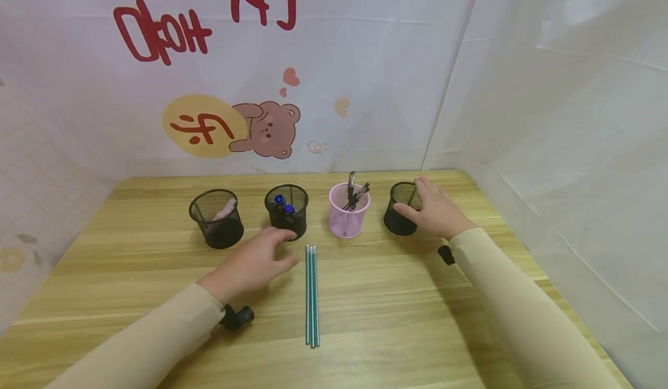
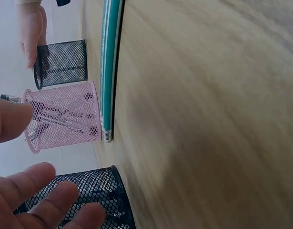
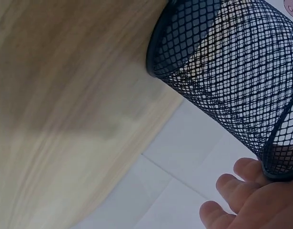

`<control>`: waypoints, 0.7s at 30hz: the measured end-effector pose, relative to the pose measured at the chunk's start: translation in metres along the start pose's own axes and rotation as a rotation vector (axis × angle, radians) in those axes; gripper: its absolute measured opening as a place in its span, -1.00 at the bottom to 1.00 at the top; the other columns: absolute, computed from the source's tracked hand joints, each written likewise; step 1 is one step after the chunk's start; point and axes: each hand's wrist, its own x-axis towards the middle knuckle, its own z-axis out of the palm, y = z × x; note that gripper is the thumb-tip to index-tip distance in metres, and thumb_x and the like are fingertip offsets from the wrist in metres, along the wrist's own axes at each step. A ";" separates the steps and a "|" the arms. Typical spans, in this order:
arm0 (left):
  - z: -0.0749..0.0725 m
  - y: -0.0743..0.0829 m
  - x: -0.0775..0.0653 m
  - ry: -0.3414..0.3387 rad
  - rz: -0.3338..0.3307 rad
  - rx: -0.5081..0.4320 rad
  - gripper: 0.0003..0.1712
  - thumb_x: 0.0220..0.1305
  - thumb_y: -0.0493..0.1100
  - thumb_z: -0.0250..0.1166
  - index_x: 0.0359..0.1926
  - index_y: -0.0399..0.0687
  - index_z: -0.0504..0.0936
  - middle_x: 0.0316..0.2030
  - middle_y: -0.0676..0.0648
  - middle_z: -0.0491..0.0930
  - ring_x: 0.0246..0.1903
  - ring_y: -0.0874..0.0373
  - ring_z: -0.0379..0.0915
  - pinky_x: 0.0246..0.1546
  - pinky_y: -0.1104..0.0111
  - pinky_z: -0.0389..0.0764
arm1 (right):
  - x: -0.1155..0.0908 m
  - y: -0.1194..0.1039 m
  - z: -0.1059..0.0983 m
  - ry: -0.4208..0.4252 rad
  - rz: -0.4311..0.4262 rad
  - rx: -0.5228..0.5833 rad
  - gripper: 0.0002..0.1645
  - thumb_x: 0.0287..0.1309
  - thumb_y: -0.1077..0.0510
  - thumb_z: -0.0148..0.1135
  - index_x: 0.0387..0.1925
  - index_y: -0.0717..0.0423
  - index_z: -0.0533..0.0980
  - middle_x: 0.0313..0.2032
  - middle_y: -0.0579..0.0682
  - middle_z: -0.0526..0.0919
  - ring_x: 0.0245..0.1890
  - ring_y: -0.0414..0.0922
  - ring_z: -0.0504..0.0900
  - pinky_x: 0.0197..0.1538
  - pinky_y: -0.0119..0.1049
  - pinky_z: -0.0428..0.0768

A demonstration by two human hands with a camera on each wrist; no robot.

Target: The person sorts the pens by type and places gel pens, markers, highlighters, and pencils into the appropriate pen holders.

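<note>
My left hand (image 1: 258, 264) hovers over the table with thumb and fingers apart, holding nothing. It is just in front of a black mesh pen cup (image 1: 289, 225) with blue-capped pens (image 1: 284, 204); in the left wrist view its fingers overlap that cup. Three green pencils (image 1: 312, 296) lie side by side, right of this hand, eraser ends away from me. At the right, my right hand (image 1: 438, 209) is at the rim of another black mesh cup (image 1: 399, 224), thumb and fingers spread about its top. In the right wrist view several fingertips (image 3: 227, 183) lie outside the rim.
Between the two black cups stands a pink mesh cup (image 1: 347, 224) with black pens (image 1: 355, 196). A further black mesh cup (image 1: 221, 232) at the left contains something pale pink (image 1: 225, 210). White cloth walls (image 1: 365, 87) border the wooden table (image 1: 386, 319).
</note>
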 end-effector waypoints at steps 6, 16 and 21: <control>0.002 0.005 0.006 -0.069 -0.049 0.067 -0.26 0.40 0.18 0.37 0.47 -0.01 0.48 0.44 -0.17 0.46 0.43 -0.13 0.40 0.47 -0.09 0.41 | 0.001 0.001 0.002 0.005 0.016 0.027 0.29 0.40 -0.56 -0.03 0.62 0.39 -0.04 0.63 0.43 -0.04 0.65 0.35 -0.06 0.65 0.30 -0.04; 0.013 0.014 0.019 -0.182 -0.085 0.146 -0.11 0.30 0.27 0.45 0.48 -0.10 0.46 0.39 -0.20 0.49 0.34 -0.06 0.48 0.43 -0.03 0.48 | 0.002 0.004 0.004 0.016 0.019 0.059 0.28 0.38 -0.55 0.04 0.62 0.38 -0.01 0.62 0.43 -0.02 0.63 0.40 0.00 0.63 0.31 0.02; 0.015 0.018 0.024 -0.202 -0.083 0.180 -0.02 0.27 0.29 0.46 0.51 -0.16 0.41 0.39 -0.24 0.49 0.34 -0.09 0.49 0.42 -0.03 0.48 | 0.002 0.004 0.005 0.017 0.020 0.065 0.28 0.38 -0.55 0.03 0.62 0.37 -0.02 0.62 0.43 -0.02 0.63 0.40 0.01 0.63 0.32 0.03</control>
